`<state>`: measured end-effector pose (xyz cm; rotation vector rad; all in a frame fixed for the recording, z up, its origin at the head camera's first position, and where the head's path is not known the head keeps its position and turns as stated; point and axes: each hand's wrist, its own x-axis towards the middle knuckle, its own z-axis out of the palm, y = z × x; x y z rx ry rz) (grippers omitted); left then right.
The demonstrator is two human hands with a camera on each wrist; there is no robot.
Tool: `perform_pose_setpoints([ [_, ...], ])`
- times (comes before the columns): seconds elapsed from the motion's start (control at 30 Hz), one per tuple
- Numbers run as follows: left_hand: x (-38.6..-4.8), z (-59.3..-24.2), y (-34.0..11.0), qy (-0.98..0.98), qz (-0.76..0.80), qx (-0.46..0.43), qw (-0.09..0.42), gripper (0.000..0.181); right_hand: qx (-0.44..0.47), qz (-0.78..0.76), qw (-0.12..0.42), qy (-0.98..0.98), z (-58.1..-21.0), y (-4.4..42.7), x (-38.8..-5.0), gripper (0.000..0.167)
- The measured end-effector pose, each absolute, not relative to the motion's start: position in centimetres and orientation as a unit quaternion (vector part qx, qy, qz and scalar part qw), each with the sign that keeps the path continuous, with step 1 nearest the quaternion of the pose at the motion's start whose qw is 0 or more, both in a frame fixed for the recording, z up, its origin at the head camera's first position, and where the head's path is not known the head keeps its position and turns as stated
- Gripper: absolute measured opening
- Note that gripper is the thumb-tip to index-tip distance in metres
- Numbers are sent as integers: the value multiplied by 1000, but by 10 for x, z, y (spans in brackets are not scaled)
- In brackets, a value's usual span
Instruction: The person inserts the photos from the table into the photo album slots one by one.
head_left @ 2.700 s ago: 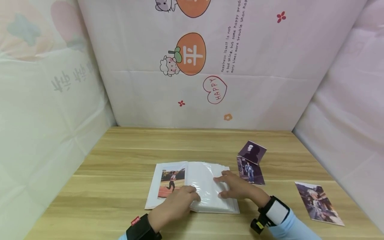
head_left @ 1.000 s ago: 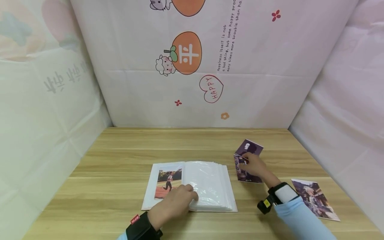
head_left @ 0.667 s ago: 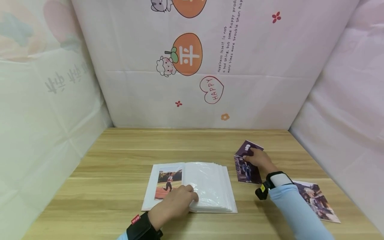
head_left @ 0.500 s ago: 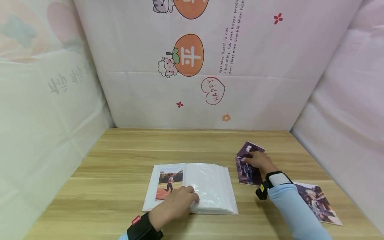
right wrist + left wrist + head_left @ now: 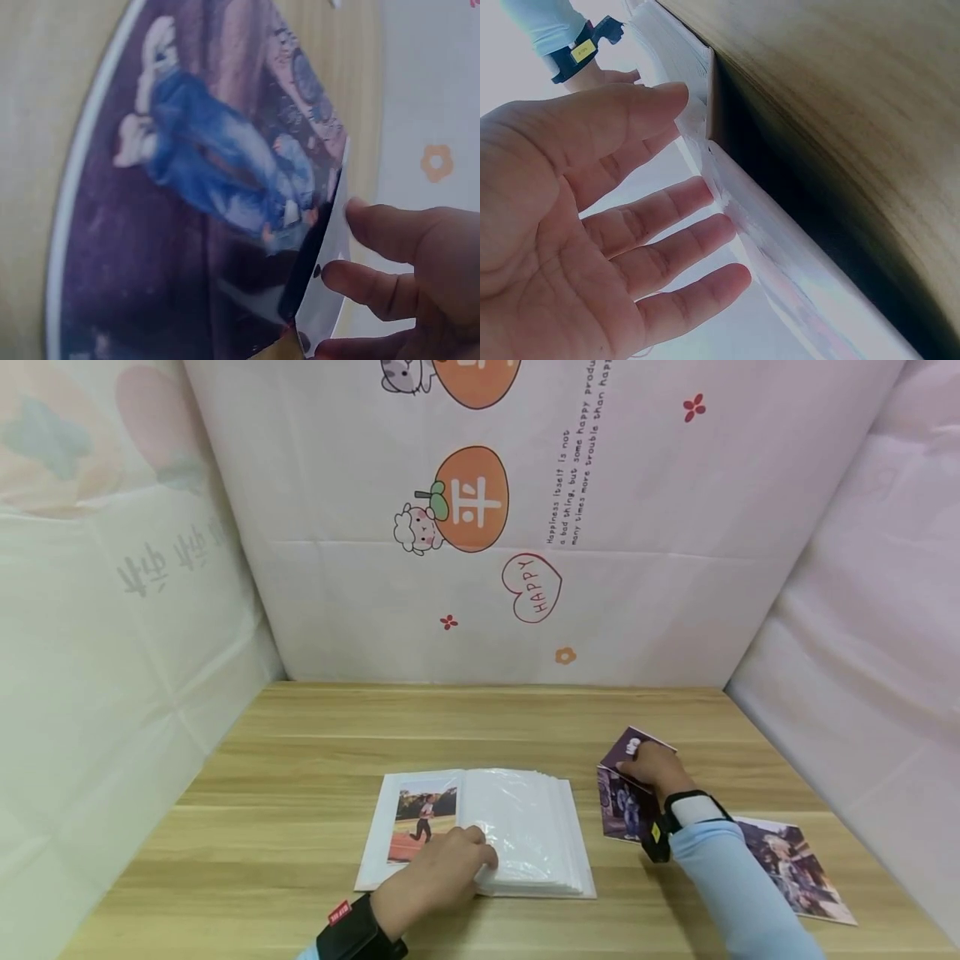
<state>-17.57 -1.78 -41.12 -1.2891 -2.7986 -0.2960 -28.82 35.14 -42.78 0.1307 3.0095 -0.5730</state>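
Pale printed cloth [image 5: 337,610] walls in a wooden table [image 5: 247,793], and from where I stand the person's right hand [image 5: 656,767] is bent over the top photo [image 5: 619,750], fingertips touching it; whether they truly pinch it, I can't tell. That photo lies toward one o'clock from the album [image 5: 517,827], overlapping the lower photo [image 5: 621,810], which sits at the hand's seven o'clock. It looks light, thin and glossy, springy rather than soft, likely to skid under a flat press and easy to crease or smudge. I'd hook a nail under a free edge, lift, then hold it by opposite borders, off the picture face; otherwise the lower photo may come along. Out at four o'clock, another photo [image 5: 795,868] lies partly behind the sleeve.

At eight o'clock the album is spread, a runner photo [image 5: 427,814] in its left page. Its clear sleeves seem floppy and prone to cling. The left hand [image 5: 438,872] rests at the album's six o'clock edge, fingers loosely extended, gripping nothing I can see.
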Motion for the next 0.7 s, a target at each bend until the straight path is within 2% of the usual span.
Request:
perform_pose_setpoints([
  [0.13, -176, -411, -17, -905, -96, -414, 20, 29, 59, -176, 25, 982, -430, 351, -289, 35],
  [0.37, -176, -411, -17, -904, -98, -415, 16, 28, 182, -206, 43, 960, -429, 348, -290, 80],
  [0.5, -177, -411, -17, -902, -102, -419, 14, 28, 248, -239, 54, 937, -427, 346, -291, 89],
  [0.7, -176, -411, -18, -901, -98, -422, 23, 31, 260, -264, 52, 927, -426, 349, -290, 91],
])
